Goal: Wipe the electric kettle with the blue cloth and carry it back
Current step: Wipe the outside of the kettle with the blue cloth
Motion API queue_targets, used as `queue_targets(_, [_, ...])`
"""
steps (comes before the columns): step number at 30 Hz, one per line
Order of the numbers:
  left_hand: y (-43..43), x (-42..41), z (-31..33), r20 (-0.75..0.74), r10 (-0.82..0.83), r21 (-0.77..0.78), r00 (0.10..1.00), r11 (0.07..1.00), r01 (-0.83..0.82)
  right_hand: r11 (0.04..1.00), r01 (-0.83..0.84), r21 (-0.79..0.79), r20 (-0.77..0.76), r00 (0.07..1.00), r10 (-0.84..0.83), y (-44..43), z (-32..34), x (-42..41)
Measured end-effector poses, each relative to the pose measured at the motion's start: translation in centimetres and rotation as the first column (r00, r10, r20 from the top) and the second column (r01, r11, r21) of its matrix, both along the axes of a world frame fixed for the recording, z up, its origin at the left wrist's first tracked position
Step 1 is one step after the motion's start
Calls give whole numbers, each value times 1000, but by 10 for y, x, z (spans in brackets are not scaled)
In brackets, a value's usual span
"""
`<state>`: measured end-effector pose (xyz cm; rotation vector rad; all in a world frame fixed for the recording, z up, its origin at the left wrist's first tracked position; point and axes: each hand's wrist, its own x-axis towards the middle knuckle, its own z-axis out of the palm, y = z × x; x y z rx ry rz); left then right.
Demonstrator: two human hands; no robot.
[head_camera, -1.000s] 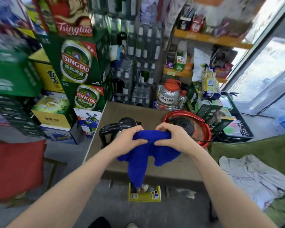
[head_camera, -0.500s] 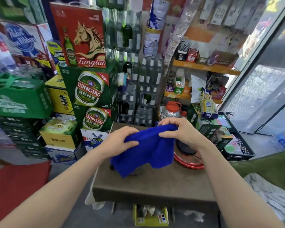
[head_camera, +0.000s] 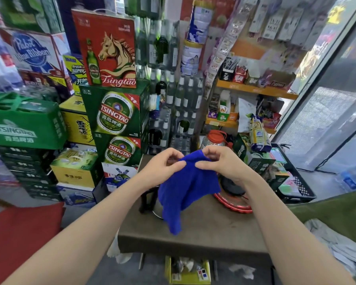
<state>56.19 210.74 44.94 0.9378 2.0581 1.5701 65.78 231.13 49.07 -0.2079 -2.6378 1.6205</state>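
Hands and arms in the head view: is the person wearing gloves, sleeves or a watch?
Nothing worn shows. The left hand and right hand are ungloved, with no rings; left forearm and right forearm are bare to the frame's edge, without sleeves, watch or bracelet.

Person: two forearms, in from 7 and 5 o'clock, bare right to the frame edge. Left hand (head_camera: 162, 167) and right hand (head_camera: 222, 163) bare. Clothing out of view.

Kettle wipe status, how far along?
Done: blue cloth picked up. In hand: left hand and right hand pinch its top edge; it hangs in front of the kettle on the table. Left, apparently: the wipe itself, then carrying the kettle back.
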Motion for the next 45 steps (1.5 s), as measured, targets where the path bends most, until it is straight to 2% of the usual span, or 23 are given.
queue_targets(3, [6,7,12,-44,-4,-7,999,1000,3,987,-86,138,-24,996,90,-14,8,-4])
queue_targets(5, [7,6,18,-97,34,19,995,999,-33,988,-71,137,-12,997,73,-15,9,-3])
queue_targets(9, [1,3,21,-120,94,58,988,994,-88,971,-132,198,183,978,96,-5,1,4])
queue_targets(11, [-3,1,18,-122,107,58,987,993,-101,976,-133,174,225,970,92,-2,-1,9])
queue_targets(15, [-6,0,14,-138,127,-7,982,992,-129,982,-57,183,158,987,28,1,9,9])
queue_targets(18, [-6,2,17,-167,125,-25,978,991,-131,954,-50,295,125,992,14,0,16,6])
queue_targets(23, [-7,3,20,-174,156,-40,972,985,-165,927,-148,345,299,953,41,8,20,7])
queue_targets(25, [-6,5,19,-123,168,-42,978,984,-174,915,-171,365,315,948,52,10,19,7])
queue_targets(27, [-6,7,21,-88,161,-59,983,984,-166,928,-146,342,261,964,56,7,19,7])
queue_targets(28, [-7,9,22,-143,128,-99,981,985,-143,933,-136,332,220,973,64,4,19,7])
queue_targets(29, [-7,9,24,-261,76,-152,962,981,-119,935,-142,326,181,980,85,0,20,7])
queue_targets(31, [-4,11,25,-444,-87,-256,892,966,-34,930,-188,317,141,979,150,-8,24,5])
queue_targets(33, [1,12,26,-385,-183,-272,905,959,78,920,-221,324,141,973,184,-15,27,3])
queue_targets(36, [6,11,23,-173,-151,-161,973,979,123,939,-196,281,169,974,153,-12,26,4])
queue_targets(39, [6,9,21,-257,-57,-114,965,993,28,957,-203,206,326,937,128,4,23,13])
queue_targets(41, [1,6,19,-261,0,-96,965,995,-26,957,-209,200,367,922,124,17,18,21])
queue_targets(43, [-4,4,18,-244,11,-90,970,995,-34,979,-109,172,280,958,58,26,15,28])
queue_targets(45, [-6,3,15,-257,-8,-91,966,996,-16,997,5,75,170,985,-18,28,13,31])
